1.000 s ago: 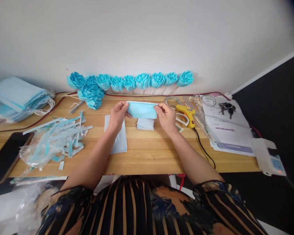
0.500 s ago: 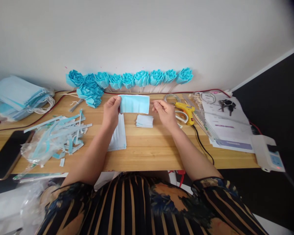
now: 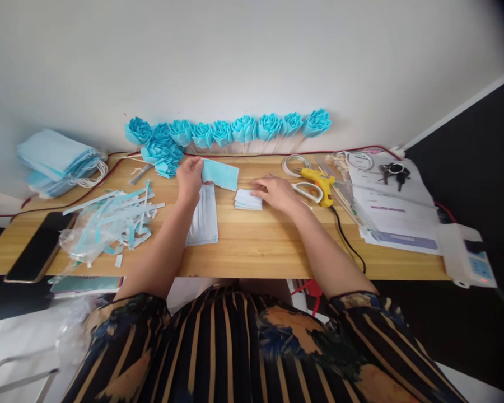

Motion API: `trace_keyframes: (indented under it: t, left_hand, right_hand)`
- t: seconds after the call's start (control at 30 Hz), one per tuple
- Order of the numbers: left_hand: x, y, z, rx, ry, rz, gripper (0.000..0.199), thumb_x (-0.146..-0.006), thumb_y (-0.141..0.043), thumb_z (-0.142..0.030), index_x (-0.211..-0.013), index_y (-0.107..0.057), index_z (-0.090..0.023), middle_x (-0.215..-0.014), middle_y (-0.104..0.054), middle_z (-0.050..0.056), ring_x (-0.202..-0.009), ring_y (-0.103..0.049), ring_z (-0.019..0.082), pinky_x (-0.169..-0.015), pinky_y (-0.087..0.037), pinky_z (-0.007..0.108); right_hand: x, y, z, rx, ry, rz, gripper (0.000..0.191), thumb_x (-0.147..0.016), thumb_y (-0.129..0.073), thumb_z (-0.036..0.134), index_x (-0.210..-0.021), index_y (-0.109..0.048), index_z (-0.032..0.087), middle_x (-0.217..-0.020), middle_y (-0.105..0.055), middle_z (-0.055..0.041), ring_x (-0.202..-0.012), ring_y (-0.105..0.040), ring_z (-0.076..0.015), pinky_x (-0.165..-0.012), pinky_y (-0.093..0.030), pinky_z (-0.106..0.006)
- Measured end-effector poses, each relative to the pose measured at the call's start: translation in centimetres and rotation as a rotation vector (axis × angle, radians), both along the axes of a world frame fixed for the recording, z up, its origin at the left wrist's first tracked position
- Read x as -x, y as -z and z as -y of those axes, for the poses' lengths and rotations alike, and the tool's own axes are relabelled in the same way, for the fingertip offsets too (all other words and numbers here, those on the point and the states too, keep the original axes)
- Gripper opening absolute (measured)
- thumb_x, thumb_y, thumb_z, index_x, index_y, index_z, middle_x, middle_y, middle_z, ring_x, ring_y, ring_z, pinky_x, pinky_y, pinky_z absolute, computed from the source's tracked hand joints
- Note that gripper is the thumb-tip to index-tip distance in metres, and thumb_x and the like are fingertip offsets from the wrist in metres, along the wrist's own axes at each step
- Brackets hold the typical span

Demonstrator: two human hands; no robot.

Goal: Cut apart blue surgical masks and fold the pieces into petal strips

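Observation:
My left hand [image 3: 190, 178] pinches the left end of a light-blue piece of mask fabric [image 3: 220, 174], whose free end slants down to the right above the table. My right hand [image 3: 277, 191] has its fingers stretched out at the right edge of a small stack of pale cut fabric pieces [image 3: 247, 200], apparently touching it. Under the left wrist lies a pleated face mask [image 3: 204, 217], partly covered by the forearm. Right of my right hand are white-handled scissors [image 3: 308, 192] and a yellow glue gun [image 3: 321, 184].
Blue fabric flowers [image 3: 243, 129] on sticks line the wall. A pile of masks [image 3: 61, 157], fabric scraps [image 3: 113, 218] and a phone [image 3: 40, 246] sit at the left. Tape [image 3: 296, 164], papers [image 3: 386, 207], keys [image 3: 395, 170] and a power strip [image 3: 464, 254] occupy the right.
My right hand has moved from beside the blue fabric down to the small stack, its fingers stretching out. The fabric's free right end has swung down and left. The view has shifted slightly.

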State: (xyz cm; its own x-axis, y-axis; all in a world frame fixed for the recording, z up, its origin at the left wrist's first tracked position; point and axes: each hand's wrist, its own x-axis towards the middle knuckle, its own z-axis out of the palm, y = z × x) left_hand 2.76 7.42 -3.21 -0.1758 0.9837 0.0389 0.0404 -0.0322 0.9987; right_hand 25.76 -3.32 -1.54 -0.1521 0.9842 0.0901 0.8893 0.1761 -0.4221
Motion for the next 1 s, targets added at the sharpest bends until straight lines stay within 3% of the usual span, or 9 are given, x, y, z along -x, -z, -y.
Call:
trace_keyframes:
  t: [0.07,0.17,0.3,0.4,0.5,0.6,0.77,0.9,1.0]
  left_hand:
    - [0.7,0.1,-0.2,-0.103,-0.019,-0.231,0.014,-0.082,-0.056,-0.021,-0.092,-0.064,-0.014,-0.081,-0.067,0.005,-0.075,-0.065,0.019,-0.076,-0.055,0.034]
    - [1.7,-0.4,0.2,-0.312,0.002,-0.591,0.024,-0.082,-0.059,-0.021,-0.103,-0.065,-0.014,-0.107,-0.069,0.013,-0.108,-0.063,0.028,-0.101,-0.045,0.044]
    - [1.2,-1.5,2.3,-0.489,0.104,-0.719,0.036,-0.086,-0.057,-0.024,-0.121,-0.059,-0.016,-0.122,-0.065,0.014,-0.121,-0.056,0.028,-0.109,-0.039,0.045]
    - [-0.3,-1.9,4.2,-0.480,0.321,-0.622,0.043,-0.088,-0.058,-0.031,-0.129,-0.054,-0.018,-0.116,-0.068,0.012,-0.107,-0.063,0.024,-0.101,-0.045,0.042]
    - [-1.7,-1.9,5.7,-0.402,0.557,-0.491,0.057,-0.081,-0.069,-0.034,-0.133,-0.052,-0.020,-0.113,-0.069,0.010,-0.101,-0.065,0.021,-0.095,-0.048,0.038]
    - [-2.6,-1.7,6.5,-0.334,0.675,-0.408,0.062,-0.073,-0.074,-0.025,-0.132,-0.055,-0.020,-0.108,-0.071,0.009,-0.099,-0.065,0.020,-0.092,-0.048,0.034]
    - [-3.6,-1.0,6.8,-0.209,0.564,-0.238,0.050,-0.071,-0.064,-0.010,-0.120,-0.064,-0.018,-0.094,-0.072,0.005,-0.086,-0.066,0.017,-0.078,-0.050,0.029]
    - [-4.8,-0.2,7.4,-0.085,0.438,0.151,0.038,-0.074,-0.067,-0.019,-0.111,-0.062,-0.014,-0.098,-0.072,0.007,-0.086,-0.067,0.017,-0.080,-0.051,0.030]
    - [-5.2,0.1,7.8,-0.029,0.440,0.263,0.043,-0.074,-0.070,-0.023,-0.114,-0.059,-0.014,-0.098,-0.072,0.008,-0.087,-0.067,0.017,-0.086,-0.051,0.033]
  right_hand:
    - [0.0,0.0,0.0,0.032,-0.023,0.047,0.028,-0.086,-0.067,0.029,-0.112,-0.071,0.021,-0.108,-0.073,-0.0095,-0.100,-0.064,-0.0254,-0.082,-0.045,-0.034]
    - [0.2,-0.2,0.1,0.105,-0.005,0.072,0.025,-0.084,-0.069,0.028,-0.107,-0.071,0.021,-0.103,-0.073,-0.0078,-0.094,-0.064,-0.0234,-0.079,-0.043,-0.032]
    - [0.4,-0.3,0.2,0.107,-0.033,0.052,0.014,-0.080,-0.066,0.024,-0.093,-0.070,0.019,-0.097,-0.072,-0.0062,-0.088,-0.062,-0.0206,-0.074,-0.040,-0.030]
    - [0.5,-0.2,0.1,0.051,-0.054,-0.020,0.015,-0.078,-0.063,0.021,-0.092,-0.068,0.019,-0.092,-0.072,-0.0045,-0.083,-0.061,-0.0194,-0.070,-0.038,-0.028]
    - [0.6,-0.4,0.2,-0.004,-0.023,-0.124,0.017,-0.078,-0.062,0.024,-0.094,-0.067,0.020,-0.085,-0.072,-0.0025,-0.077,-0.060,-0.0191,-0.067,-0.037,-0.028]
    - [0.8,-0.7,0.4,-0.068,-0.039,-0.211,0.015,-0.079,-0.062,0.025,-0.093,-0.067,0.021,-0.084,-0.072,-0.0014,-0.075,-0.061,-0.0185,-0.067,-0.038,-0.028]
    - [0.9,-0.9,0.6,-0.158,-0.044,-0.435,0.034,-0.080,-0.065,0.029,-0.113,-0.064,0.022,-0.100,-0.072,-0.0029,-0.086,-0.065,-0.0196,-0.078,-0.047,-0.030]
    - [1.2,-1.2,0.8,-0.182,-0.060,-0.591,0.060,-0.079,-0.068,0.032,-0.136,-0.052,0.024,-0.129,-0.066,-0.0066,-0.105,-0.065,-0.0223,-0.091,-0.050,-0.035]
    - [1.4,-1.6,1.0,-0.244,-0.008,-0.530,0.061,-0.080,-0.063,0.022,-0.140,-0.051,0.027,-0.131,-0.065,-0.0057,-0.109,-0.065,-0.0229,-0.096,-0.049,-0.037]
